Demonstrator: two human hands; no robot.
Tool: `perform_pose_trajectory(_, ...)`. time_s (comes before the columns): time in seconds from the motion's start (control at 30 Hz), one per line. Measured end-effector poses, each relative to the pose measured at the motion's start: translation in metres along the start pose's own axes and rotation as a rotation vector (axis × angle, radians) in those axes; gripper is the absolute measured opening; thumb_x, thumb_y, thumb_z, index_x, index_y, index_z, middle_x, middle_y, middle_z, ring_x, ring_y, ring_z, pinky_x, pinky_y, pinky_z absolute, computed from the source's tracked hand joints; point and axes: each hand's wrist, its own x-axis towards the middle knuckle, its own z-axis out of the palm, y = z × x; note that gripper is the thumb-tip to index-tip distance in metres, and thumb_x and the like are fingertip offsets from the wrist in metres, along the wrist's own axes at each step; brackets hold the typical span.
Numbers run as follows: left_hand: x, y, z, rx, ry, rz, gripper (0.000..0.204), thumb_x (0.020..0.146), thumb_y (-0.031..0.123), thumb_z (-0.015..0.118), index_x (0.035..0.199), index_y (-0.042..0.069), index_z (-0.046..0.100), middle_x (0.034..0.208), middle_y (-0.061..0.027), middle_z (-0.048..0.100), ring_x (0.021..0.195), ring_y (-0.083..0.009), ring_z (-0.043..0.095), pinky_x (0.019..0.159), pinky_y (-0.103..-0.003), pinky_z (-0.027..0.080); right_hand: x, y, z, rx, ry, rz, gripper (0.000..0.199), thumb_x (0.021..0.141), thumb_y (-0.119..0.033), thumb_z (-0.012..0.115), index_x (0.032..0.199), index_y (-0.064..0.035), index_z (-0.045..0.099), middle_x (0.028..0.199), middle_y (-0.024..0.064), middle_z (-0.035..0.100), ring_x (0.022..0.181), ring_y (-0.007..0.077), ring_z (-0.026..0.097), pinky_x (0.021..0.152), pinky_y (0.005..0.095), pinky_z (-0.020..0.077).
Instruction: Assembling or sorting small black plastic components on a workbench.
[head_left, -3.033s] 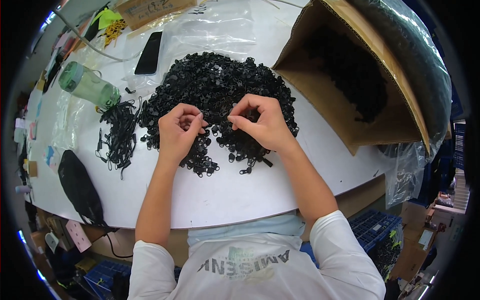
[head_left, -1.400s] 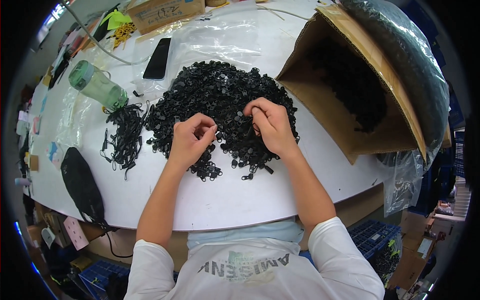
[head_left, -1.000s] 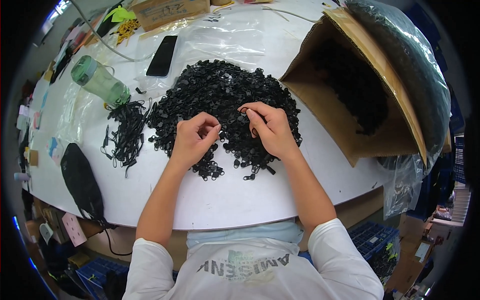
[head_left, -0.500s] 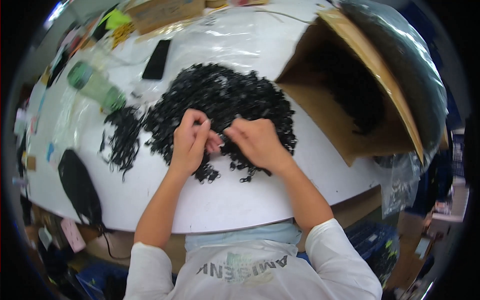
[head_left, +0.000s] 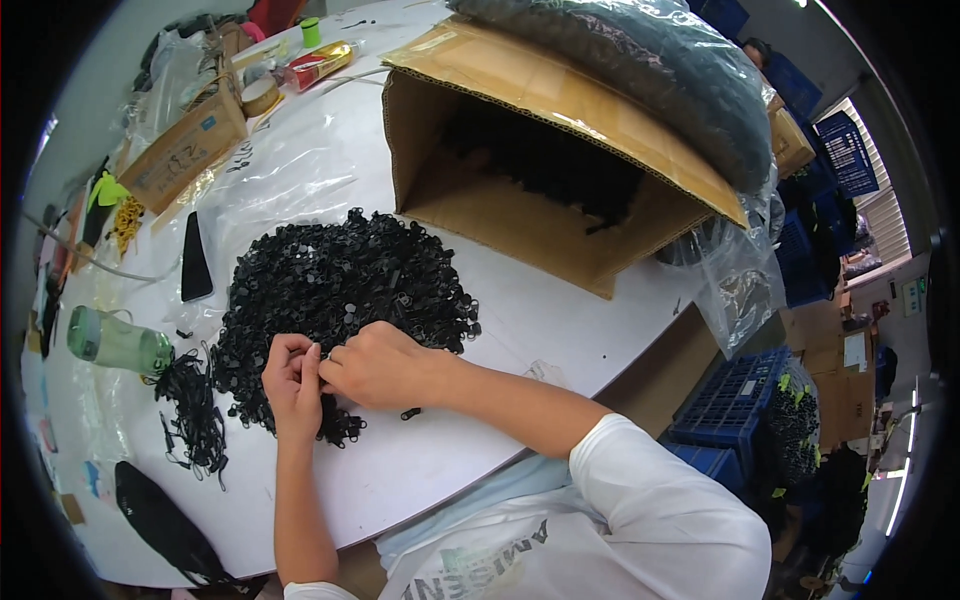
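Note:
My left hand [head_left: 292, 388] and my right hand [head_left: 385, 368] meet over the near edge of a heap of small black looped pieces [head_left: 345, 275] on the white table [head_left: 400, 480]. The fingertips of both are pinched close together. Whatever lies between them is too small and too covered to name. Left of the heap lies a loose bunch of thin black strips [head_left: 195, 415]. One stray black piece [head_left: 410, 413] rests just below my right wrist.
An open cardboard box [head_left: 500, 225] with dark contents lies on its side at the back right, a plastic-wrapped bundle [head_left: 640, 90] behind it. On the left are a green bottle [head_left: 120, 340], a phone [head_left: 197, 260] and a black pouch [head_left: 170, 525]. Blue crates [head_left: 730, 400] stand right of the table.
The view has turned to the right, so the heap and hands appear further left and the box more fully. My hands have come closer together, fingertips now touching or nearly so.

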Motion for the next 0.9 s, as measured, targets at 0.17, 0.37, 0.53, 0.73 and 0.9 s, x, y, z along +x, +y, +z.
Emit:
perform_pose_trajectory(0.17, 0.003, 0.001, 0.001, -0.062, -0.015, -0.022, 0.006, 0.094, 0.004, 0.057, 0.092, 0.004, 0.051, 0.067, 0.0050, 0.050, 0.055, 0.0000, 0.042, 0.047, -0.016, 0.029, -0.001, -0.001, 0.008, 0.008, 0.025, 0.007, 0.020, 0.083, -0.025, 0.064, 0.079, -0.0056, 0.061, 0.067, 0.0082, 0.064, 0.057, 0.0246, 0.064, 0.051, 0.0372, 0.0491)
perform_pose_trajectory(0.37, 0.003, 0.005, -0.003, -0.107, -0.025, -0.048, 0.006, 0.094, 0.005, 0.057, 0.092, 0.004, 0.052, 0.067, 0.0049, 0.050, 0.056, -0.0002, 0.045, 0.047, -0.016, 0.032, 0.000, 0.006, 0.013, 0.002, 0.143, -0.071, 0.021, 0.081, -0.025, 0.067, 0.072, -0.0087, 0.057, 0.060, 0.0023, 0.057, 0.052, 0.0197, 0.060, 0.048, 0.0333, 0.0471)
perform_pose_trajectory(0.53, 0.003, 0.003, -0.010, -0.107, 0.001, -0.126, 0.005, 0.094, 0.005, 0.055, 0.092, 0.003, 0.052, 0.070, 0.0002, 0.056, 0.058, -0.0038, 0.052, 0.051, -0.018, 0.041, 0.001, 0.007, 0.004, -0.033, 0.222, 0.000, 0.013, 0.078, -0.021, 0.067, 0.082, -0.0098, 0.063, 0.056, -0.0006, 0.055, 0.051, 0.0171, 0.059, 0.046, 0.0313, 0.0457)
perform_pose_trajectory(0.73, 0.006, 0.003, -0.014, -0.042, -0.009, -0.045, 0.003, 0.092, 0.000, 0.055, 0.094, -0.001, 0.054, 0.076, -0.0057, 0.064, 0.071, -0.0104, 0.063, 0.063, -0.021, 0.049, 0.000, 0.017, -0.011, 0.089, 0.272, 0.119, 0.009, 0.078, -0.013, 0.069, 0.085, -0.0083, 0.068, 0.057, 0.0051, 0.057, 0.051, 0.0228, 0.059, 0.047, 0.0333, 0.0459)
perform_pose_trajectory(0.9, 0.006, 0.005, -0.018, -0.108, -0.026, -0.068, 0.004, 0.089, -0.003, 0.058, 0.094, -0.003, 0.057, 0.084, -0.0070, 0.063, 0.076, -0.0120, 0.065, 0.070, -0.024, 0.055, 0.004, 0.020, -0.014, 0.273, 0.339, 0.228, 0.005, 0.077, -0.006, 0.071, 0.082, -0.0046, 0.070, 0.069, 0.0110, 0.066, 0.056, 0.0254, 0.063, 0.052, 0.0310, 0.0490)
